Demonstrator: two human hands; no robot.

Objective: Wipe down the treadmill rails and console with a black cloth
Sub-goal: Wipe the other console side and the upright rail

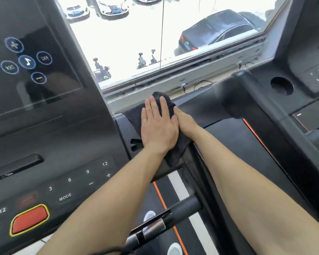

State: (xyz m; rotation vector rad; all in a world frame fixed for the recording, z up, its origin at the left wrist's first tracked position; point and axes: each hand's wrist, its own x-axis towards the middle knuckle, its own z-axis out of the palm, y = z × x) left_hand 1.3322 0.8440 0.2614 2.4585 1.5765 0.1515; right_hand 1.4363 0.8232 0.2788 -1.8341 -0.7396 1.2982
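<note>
Both hands (159,126) flat on black cloth (175,153)

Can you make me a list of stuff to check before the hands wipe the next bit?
1. Cloth under the left hand: ok, palm flat on it.
2. Right hand on the cloth too: ok, beside the left.
3. Cloth spread out: not ok, bunched, one end hanging.
4. Red button away from the hands: ok.
5. Cloth clean: cannot tell.

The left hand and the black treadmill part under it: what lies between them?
The black cloth, in the head view. The left hand presses flat on it, the right hand beside.
</note>
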